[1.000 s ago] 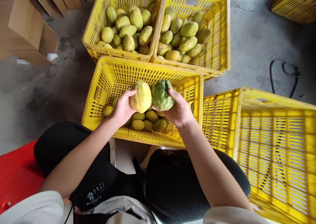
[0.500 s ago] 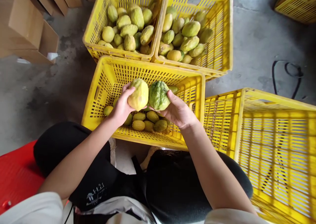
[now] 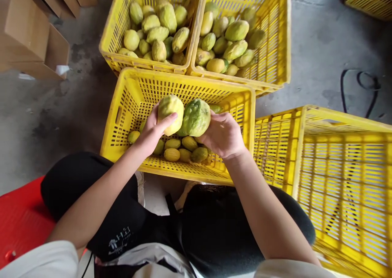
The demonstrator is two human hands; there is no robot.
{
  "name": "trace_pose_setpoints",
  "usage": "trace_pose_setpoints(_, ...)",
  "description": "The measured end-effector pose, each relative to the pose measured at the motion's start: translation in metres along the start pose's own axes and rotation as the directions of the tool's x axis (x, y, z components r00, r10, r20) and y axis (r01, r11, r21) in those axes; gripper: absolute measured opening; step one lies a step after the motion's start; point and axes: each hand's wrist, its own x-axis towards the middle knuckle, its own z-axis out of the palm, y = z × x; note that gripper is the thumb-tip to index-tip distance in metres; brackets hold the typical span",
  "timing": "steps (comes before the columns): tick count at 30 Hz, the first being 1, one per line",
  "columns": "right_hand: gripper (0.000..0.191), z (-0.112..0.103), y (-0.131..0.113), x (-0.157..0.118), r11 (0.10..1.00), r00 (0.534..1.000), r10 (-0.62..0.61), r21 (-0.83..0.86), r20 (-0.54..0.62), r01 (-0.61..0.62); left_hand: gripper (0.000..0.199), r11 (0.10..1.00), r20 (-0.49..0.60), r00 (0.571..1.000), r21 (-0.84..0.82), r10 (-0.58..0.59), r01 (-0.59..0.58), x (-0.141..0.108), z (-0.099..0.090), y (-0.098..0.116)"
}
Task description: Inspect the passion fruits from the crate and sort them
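Observation:
My left hand [image 3: 156,125] is closed round a pale yellow, lumpy citrus fruit [image 3: 171,106], its thumb lying across the front. Close beside it, my right hand [image 3: 225,136] holds a bumpy green citrus fruit [image 3: 196,116] from the right side; the fingers behind it are partly hidden. Both fruits are held up over a yellow plastic crate [image 3: 180,170] standing before my knees. Smaller yellow-green fruits [image 3: 172,154] lie on the bottom of that crate, several of them partly covered by my hands.
Behind stand two yellow crates, left [image 3: 107,51] and right [image 3: 283,37], both holding many yellow-green fruits. Another yellow crate [image 3: 301,147] is at my right. Cardboard boxes [image 3: 27,29] stand at far left, a red seat [image 3: 23,221] below them. A black cord [image 3: 343,94] lies on the floor.
My left thumb has moved down across the front of the yellow fruit. The green fruit has turned in my right hand, and the thumb there has shifted back behind its edge.

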Motion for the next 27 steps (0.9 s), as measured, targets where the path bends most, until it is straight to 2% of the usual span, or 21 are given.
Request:
trace_pose_setpoints(6,0.058,-0.003,0.003,-0.001,0.999,1.0,-0.03,-0.032,0.007,0.031,0.052,0.995,-0.126,0.992,-0.097,-0.009,-0.003,0.002,0.001,0.008)
trace_pose_setpoints(11,0.066,-0.006,0.002,-0.001,0.999,0.999,-0.033,-0.021,0.037,0.034,0.048,0.996,-0.074,0.997,-0.08,-0.03,0.024,0.002,0.0,0.005)
trace_pose_setpoints(15,0.066,-0.007,0.003,-0.001,0.999,0.999,-0.034,-0.02,0.011,0.035,0.049,1.0,-0.015,1.0,-0.011,0.01,-0.01,0.003,-0.004,-0.002)
trace_pose_setpoints(22,0.043,-0.003,0.004,0.0,1.0,0.998,-0.02,0.018,-0.058,0.021,0.069,1.0,-0.068,0.997,0.012,0.029,-0.028,0.005,-0.006,-0.006)
trace_pose_setpoints(27,0.051,-0.003,0.002,0.0,1.0,0.998,-0.027,-0.008,-0.052,0.026,0.054,0.999,-0.082,0.997,0.033,-0.007,0.01,0.005,-0.004,-0.003)
